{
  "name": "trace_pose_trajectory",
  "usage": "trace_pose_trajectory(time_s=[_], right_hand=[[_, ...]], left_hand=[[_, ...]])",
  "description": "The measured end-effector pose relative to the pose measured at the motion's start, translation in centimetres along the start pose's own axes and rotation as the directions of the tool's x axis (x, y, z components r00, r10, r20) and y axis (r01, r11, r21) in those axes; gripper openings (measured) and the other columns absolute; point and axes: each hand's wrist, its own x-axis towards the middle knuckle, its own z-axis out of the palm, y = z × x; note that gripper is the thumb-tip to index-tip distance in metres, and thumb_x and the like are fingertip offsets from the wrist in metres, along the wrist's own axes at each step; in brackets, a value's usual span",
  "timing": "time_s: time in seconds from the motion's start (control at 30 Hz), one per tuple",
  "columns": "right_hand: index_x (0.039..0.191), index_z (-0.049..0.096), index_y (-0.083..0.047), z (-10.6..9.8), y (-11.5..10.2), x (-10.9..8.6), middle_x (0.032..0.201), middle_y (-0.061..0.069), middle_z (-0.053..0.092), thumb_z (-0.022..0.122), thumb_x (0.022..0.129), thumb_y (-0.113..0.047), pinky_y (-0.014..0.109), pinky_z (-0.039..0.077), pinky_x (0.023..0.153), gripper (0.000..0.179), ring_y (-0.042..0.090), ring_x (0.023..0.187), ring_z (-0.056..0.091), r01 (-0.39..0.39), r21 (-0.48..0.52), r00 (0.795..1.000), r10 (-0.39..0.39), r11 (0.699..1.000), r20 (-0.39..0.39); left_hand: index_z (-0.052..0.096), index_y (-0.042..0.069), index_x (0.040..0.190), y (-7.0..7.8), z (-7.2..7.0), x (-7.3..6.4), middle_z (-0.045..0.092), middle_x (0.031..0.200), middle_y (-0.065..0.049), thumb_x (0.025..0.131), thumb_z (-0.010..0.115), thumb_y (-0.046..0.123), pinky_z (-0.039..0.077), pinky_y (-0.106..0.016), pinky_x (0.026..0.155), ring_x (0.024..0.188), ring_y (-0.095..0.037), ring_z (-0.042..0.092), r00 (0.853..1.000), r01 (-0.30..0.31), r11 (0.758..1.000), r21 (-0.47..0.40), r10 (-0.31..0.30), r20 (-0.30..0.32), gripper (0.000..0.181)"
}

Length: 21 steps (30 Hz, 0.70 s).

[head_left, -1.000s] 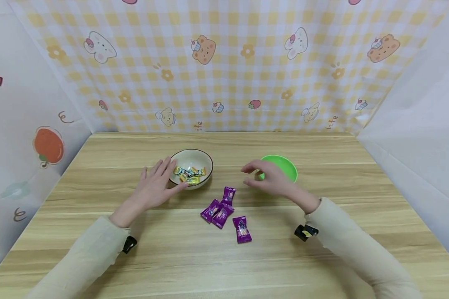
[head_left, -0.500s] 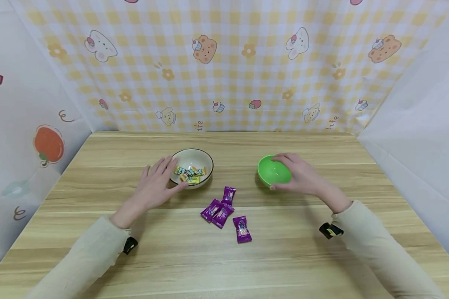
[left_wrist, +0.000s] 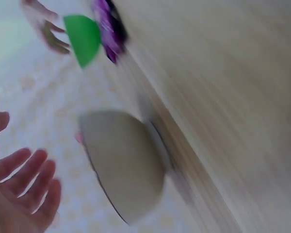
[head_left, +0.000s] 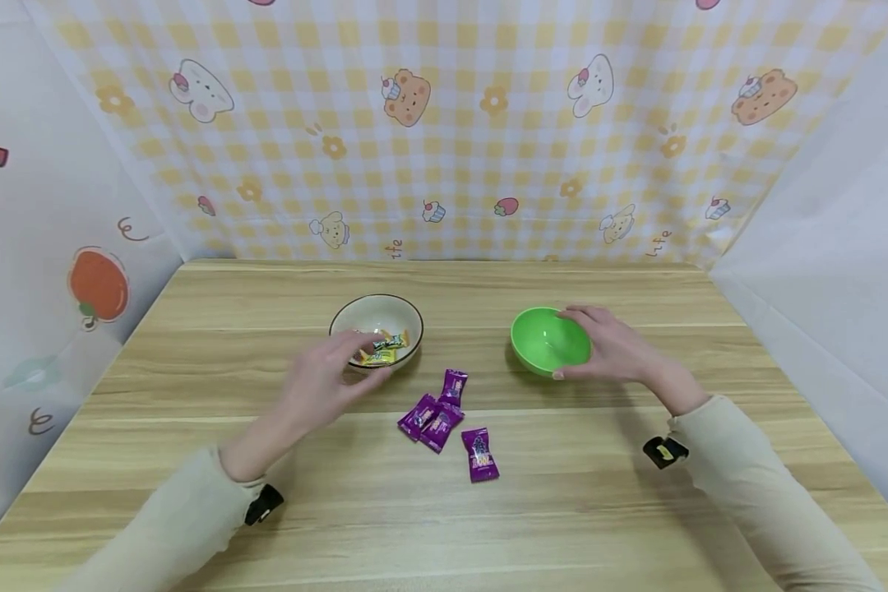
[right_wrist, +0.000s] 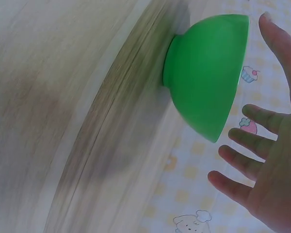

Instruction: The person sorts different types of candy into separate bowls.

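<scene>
In the head view, my left hand (head_left: 318,386) is over the near left side of a cream bowl (head_left: 377,311) with a dark rim. Several small yellow wrapped candies (head_left: 386,349) lie inside, partly hidden by the fingers. The left wrist view shows those fingers (left_wrist: 26,177) apart and bent a little, above the bowl's rim, holding nothing. At the right, my right hand (head_left: 622,349) spreads around the right side of a green bowl (head_left: 543,337). Its fingers (right_wrist: 247,141) are extended beside the rim in the right wrist view, with nothing held. The inside of the green bowl shows bare.
Several purple wrapped candies (head_left: 441,423) lie on the wooden table (head_left: 385,510) between and in front of the bowls. One purple candy (head_left: 480,455) is apart from the others, nearer me. A checked cloth (head_left: 451,164) hangs behind the table.
My right hand has moved right, from the green bowl's left side across to its right side. My left hand has just shifted right and further over the cream bowl. The purple candies stay put.
</scene>
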Motion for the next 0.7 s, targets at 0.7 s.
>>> trace_pose_trajectory(time_s=[0.7], right_hand=[[0.126,0.040,0.001,0.2,0.5,-0.2,0.120,0.021,0.043,0.070,0.062,-0.058,0.052,0.036,0.085,0.092,0.036,0.110,0.039,-0.048,0.059,0.998,0.045,0.997,0.047]], left_hand=[[0.057,0.003,0.105,1.2,3.9,-2.0,0.061,0.088,-0.002,0.077,0.067,0.029,0.046,-0.025,0.065,0.074,-0.011,0.055,0.788,0.484,0.846,-0.224,-0.311,0.531,0.039]])
